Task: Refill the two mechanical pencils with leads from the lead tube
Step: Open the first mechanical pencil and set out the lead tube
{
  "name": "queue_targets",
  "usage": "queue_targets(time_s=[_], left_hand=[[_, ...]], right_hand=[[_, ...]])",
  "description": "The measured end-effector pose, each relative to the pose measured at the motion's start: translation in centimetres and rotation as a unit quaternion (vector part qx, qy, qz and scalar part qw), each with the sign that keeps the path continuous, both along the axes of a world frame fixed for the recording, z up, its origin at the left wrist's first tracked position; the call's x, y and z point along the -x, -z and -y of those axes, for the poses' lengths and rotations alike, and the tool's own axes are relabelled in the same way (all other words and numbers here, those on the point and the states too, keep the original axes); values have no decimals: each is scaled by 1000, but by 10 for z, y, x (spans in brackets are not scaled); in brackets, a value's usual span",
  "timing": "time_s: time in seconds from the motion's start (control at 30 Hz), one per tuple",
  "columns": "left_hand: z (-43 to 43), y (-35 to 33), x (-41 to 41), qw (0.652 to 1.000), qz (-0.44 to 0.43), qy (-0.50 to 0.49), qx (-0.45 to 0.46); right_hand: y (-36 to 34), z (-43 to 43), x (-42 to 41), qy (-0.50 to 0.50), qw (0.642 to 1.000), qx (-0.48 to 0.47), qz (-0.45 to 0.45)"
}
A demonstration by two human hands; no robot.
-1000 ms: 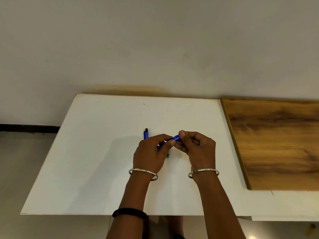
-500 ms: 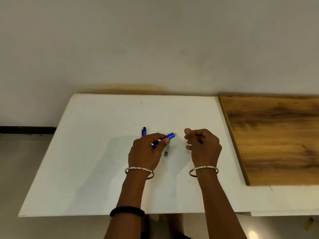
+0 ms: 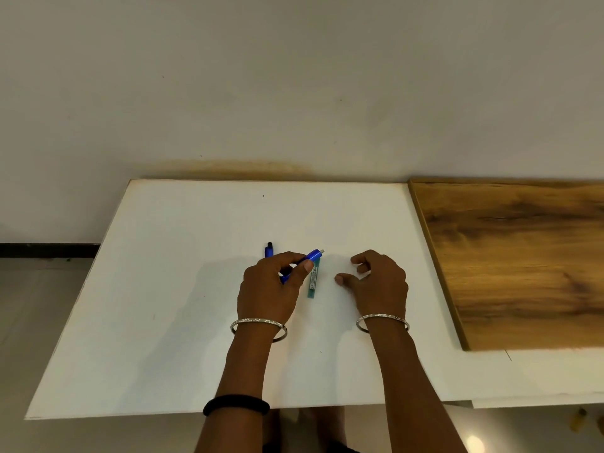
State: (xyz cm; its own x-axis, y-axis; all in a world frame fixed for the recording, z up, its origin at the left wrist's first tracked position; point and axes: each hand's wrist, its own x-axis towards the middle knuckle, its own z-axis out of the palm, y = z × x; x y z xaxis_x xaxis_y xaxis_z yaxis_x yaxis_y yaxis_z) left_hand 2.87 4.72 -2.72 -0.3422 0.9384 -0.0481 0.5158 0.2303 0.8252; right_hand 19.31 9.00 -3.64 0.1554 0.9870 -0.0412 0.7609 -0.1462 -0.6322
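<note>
Left hand (image 3: 269, 287) over the middle of the white board (image 3: 157, 289), fingers curled and thumb pressed against a blue pencil (image 3: 302, 263), pinching its barrel. Pencil tilted, back end pointing up and to the right, clear of the fist, a small silvery stub showing at that end; lower end hidden inside the hand. Cannot tell whether a cap sits on that stub.

Second pencil (image 3: 269, 249) lying on the board just beyond the left knuckles, only its dark-tipped far end visible, the rest covered by the hand.

Lead tube (image 3: 313, 280), slim and teal with a pale label, flat on the board just right of the left thumb, running roughly toward and away from the viewer, its far end passing under the raised end of the held pencil. Cannot tell whether tube and thumb touch.

Right hand (image 3: 376, 282) to the right of the tube, apart from it, palm down, fingers loosely curled with thumb stretched toward the tube; thumb and forefinger parted. Too small to tell whether anything lies inside the curled fingers.

Silver bangle (image 3: 258, 326) on the left wrist, another (image 3: 382, 320) on the right; black band (image 3: 236, 404) farther up the left forearm.

Wood panel (image 3: 523, 256) lying at the board's right side, well apart from both hands. Plain pale wall (image 3: 294, 76) behind.
</note>
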Motion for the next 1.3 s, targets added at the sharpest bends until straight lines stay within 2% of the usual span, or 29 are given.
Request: queue_targets(time_s=[0.13, 0.23, 0.37, 0.5, 0.67, 0.93, 1.0, 1.17, 1.23, 1.3], left_hand=[[0, 1, 0, 1000, 0, 3, 0], [-1, 2, 0, 1000, -4, 9, 3], [-2, 2, -1, 1000, -4, 16, 3], [-1, 0, -3, 1000, -8, 23, 0], [0, 0, -3, 999, 2, 37, 3], [-1, -1, -5, 999, 3, 32, 10], [0, 0, -3, 1000, 2, 15, 11], [-1, 0, -4, 1000, 4, 5, 6], [-3, 0, -6, 1000, 9, -5, 3], [-4, 0, -7, 999, 26, -22, 0]], right_hand=[[-8, -2, 6, 28, 997, -67, -33], [-15, -2, 10, 16, 985, -74, -153], [-24, -3, 11, 0, 939, 20, -344], [-25, 0, 15, -65, 911, 73, -401], [-24, 0, 10, -41, 881, 96, -461], [-19, -5, 6, 16, 881, 88, -465], [-17, -6, 0, 46, 893, 59, -444], [-10, -7, -14, 57, 980, -49, -184], [-7, -7, -17, 27, 993, -46, -101], [-5, -5, -18, 0, 998, -31, -55]])
